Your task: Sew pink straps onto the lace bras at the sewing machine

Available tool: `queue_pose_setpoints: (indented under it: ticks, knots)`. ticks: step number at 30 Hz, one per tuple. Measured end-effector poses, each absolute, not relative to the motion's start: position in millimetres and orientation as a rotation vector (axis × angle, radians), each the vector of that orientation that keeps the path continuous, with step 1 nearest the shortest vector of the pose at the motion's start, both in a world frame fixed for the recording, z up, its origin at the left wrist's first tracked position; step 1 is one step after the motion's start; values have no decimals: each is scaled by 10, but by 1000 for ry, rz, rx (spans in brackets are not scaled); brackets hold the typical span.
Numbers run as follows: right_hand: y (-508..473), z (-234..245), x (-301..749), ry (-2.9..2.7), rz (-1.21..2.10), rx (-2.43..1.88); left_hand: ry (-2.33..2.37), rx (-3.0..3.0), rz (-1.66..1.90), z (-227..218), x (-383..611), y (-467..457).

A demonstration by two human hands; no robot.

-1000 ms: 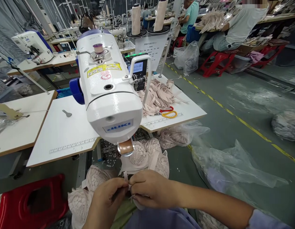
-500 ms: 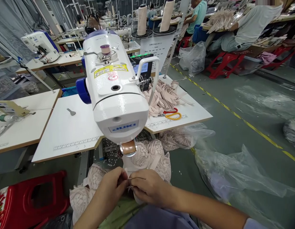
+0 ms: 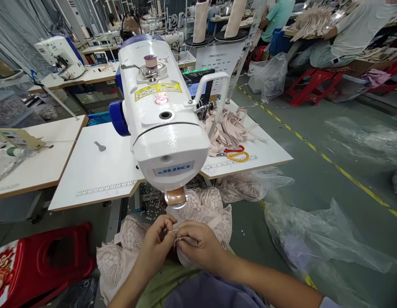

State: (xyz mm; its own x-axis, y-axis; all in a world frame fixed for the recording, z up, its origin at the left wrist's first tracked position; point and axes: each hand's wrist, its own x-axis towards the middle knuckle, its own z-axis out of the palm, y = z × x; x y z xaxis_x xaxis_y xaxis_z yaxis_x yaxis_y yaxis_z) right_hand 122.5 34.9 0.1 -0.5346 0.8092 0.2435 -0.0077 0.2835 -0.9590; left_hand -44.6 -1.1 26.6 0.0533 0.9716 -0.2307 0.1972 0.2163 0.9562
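Note:
My left hand (image 3: 160, 238) and my right hand (image 3: 200, 244) meet in front of my lap, just below the head of a white sewing machine (image 3: 169, 141). Both are closed, pinching the edge of a pale pink lace bra (image 3: 217, 220) between thumbs and fingers. Thin loose thread ends (image 3: 178, 240) show at the fingertips. The bra's cups hang beneath the machine's needle area, which is hidden behind the machine head. More lace bra cups (image 3: 113, 261) lie to the left of my left forearm.
Pink straps (image 3: 228, 128) are heaped on the white table (image 3: 95, 171), beside scissors (image 3: 238, 155) with red and yellow handles. A red stool (image 3: 50, 256) stands at left. Plastic bags (image 3: 314, 235) lie on the floor at right. Co-workers sit at the back right.
The view has shifted slightly, so the machine and table sit further right. My hands have risen a little and stay together on the bra's edge; my right fingers have parted slightly around it.

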Motion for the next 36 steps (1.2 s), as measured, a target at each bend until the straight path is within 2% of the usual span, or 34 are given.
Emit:
queue_pose_setpoints:
  ticks: [3,6,11,20,23,25,27,29,36]
  knots:
    - [315,67,1233,-1735,1305,-682,1347,1003,1204,159,-303,-153]
    - [308,134,1259,-1757,1242,-636,1415,1162,1337,116,-263,-250]
    - [337,186,1302,-1806,1250,-663,1562,1474,1286,143,-340,-227]
    - [473,134,1374,-1708,1418,-871,1662,1589,1230,148,-314,-153]
    - [644,222,1459,-1907,1205,-989,1723,1741,1199,201,-293,-158]
    - [745,302,1497,-2100,995,-978,1642,1951,1184,267,-275,-153]
    - [804,379,1517,-2237,919,-911,1532,2116,1168,336,-262,-134]
    - [826,446,1530,-2284,1006,-872,1510,2136,1141,388,-261,-108]
    - [885,561,1637,-2162,1630,-857,1568,1909,1029,438,-324,-62]
